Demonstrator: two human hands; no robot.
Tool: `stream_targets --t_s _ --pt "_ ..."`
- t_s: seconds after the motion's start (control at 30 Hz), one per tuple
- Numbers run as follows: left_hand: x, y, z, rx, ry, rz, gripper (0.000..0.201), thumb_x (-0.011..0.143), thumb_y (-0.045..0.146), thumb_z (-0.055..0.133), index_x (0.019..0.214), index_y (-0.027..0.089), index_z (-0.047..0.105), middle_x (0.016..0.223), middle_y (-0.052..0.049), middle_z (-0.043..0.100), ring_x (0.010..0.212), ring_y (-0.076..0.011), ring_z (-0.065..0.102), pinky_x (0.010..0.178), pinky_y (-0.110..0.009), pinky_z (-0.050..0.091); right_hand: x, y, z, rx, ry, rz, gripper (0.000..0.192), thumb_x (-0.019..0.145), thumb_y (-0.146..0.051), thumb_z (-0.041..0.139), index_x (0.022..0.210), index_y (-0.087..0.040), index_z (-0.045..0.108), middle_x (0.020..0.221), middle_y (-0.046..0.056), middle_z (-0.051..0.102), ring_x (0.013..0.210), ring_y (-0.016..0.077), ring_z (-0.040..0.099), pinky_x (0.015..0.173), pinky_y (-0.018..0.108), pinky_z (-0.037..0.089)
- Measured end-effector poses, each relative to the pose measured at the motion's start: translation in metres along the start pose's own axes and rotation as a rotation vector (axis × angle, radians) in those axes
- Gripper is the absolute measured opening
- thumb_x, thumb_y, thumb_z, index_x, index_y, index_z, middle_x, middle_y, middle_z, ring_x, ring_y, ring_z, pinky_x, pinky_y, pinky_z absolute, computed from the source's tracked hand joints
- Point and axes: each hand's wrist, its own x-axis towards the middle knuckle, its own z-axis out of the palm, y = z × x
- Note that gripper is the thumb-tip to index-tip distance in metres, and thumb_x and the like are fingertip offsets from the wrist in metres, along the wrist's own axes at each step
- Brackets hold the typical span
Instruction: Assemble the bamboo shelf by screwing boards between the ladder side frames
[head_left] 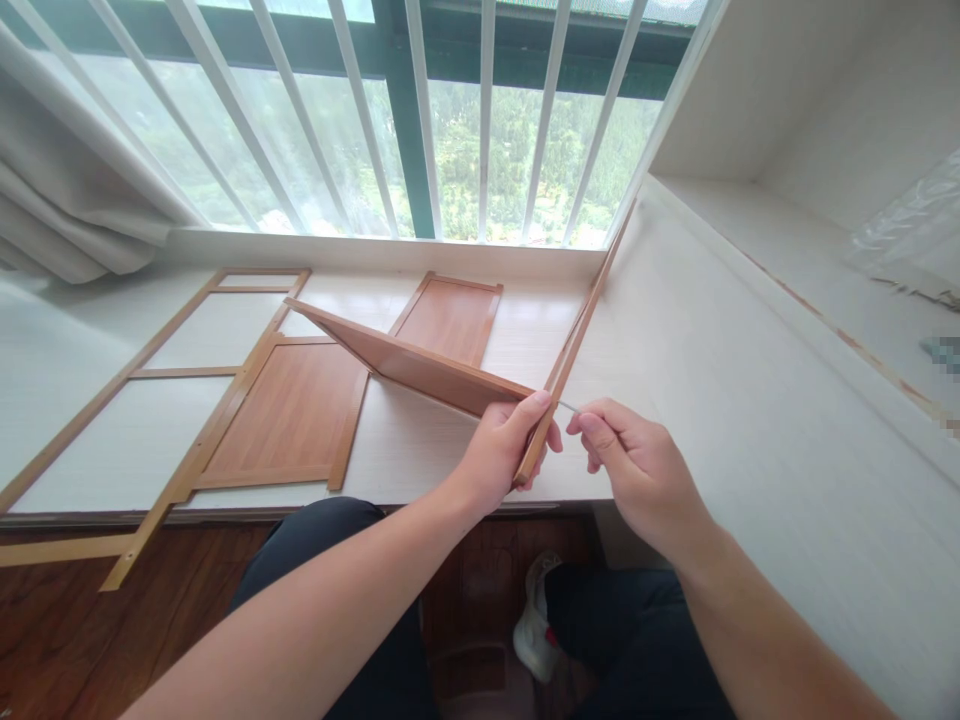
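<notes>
My left hand [499, 445] is closed around the near corner where a brown wooden panel [420, 372] meets a long wooden frame piece [589, 320]. The panel is tilted up on edge and reaches away to the left. The frame piece slants from my left fingers to the far right corner by the window. Pinched in my right hand [637, 465] is a thin metal rod [568, 407], perhaps a hex key. Its tip meets the right side of the frame piece near my left thumb. The rod's other end is hidden in my fingers.
Two more brown panels, one nearer [277, 415] and one farther [454, 315], lie on the white ledge [420, 440]. A wooden frame [184, 372] lies at left, jutting past the front edge. A barred window stands behind, a white wall [787, 400] at right.
</notes>
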Motion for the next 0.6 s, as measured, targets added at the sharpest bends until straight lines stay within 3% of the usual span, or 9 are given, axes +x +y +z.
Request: stream_targets --t_s 0.13,0.23,0.6 --pt "-0.0003 0.0006 0.0005 -0.021 -0.01 0.012 0.059 0.093 0.062 0.053 0.062 0.014 0.064 0.037 0.003 0.045 0.027 -0.0069 0.036 0.03 -0.018 0.025 0.0019 0.0019 0.0033 -0.213 0.046 -0.271 0.02 0.106 -0.031 0.051 0.102 -0.022 0.069 0.086 0.001 0.068 0.077 0.0138 0.062 0.074 0.028 0.047" --pt "-0.0007 0.001 0.0011 -0.026 -0.013 0.025 0.059 0.093 0.062 0.053 0.061 0.014 0.064 0.037 0.003 0.045 0.027 -0.0067 0.036 0.03 -0.018 0.025 0.0047 0.0054 0.004 -0.279 0.1 -0.372 0.017 0.105 -0.025 0.054 0.11 -0.022 0.07 0.088 0.002 0.068 0.084 0.0157 0.063 0.077 0.029 0.048" --pt "-0.0007 0.0006 -0.0004 -0.004 -0.019 0.023 0.059 0.094 0.062 0.051 0.062 0.014 0.063 0.037 0.002 0.045 0.028 -0.0073 0.037 0.031 -0.018 0.025 0.005 0.0085 -0.0025 -0.386 -0.006 -0.356 0.02 0.107 -0.028 0.048 0.104 -0.021 0.067 0.087 0.004 0.067 0.084 0.0189 0.061 0.077 0.033 0.048"
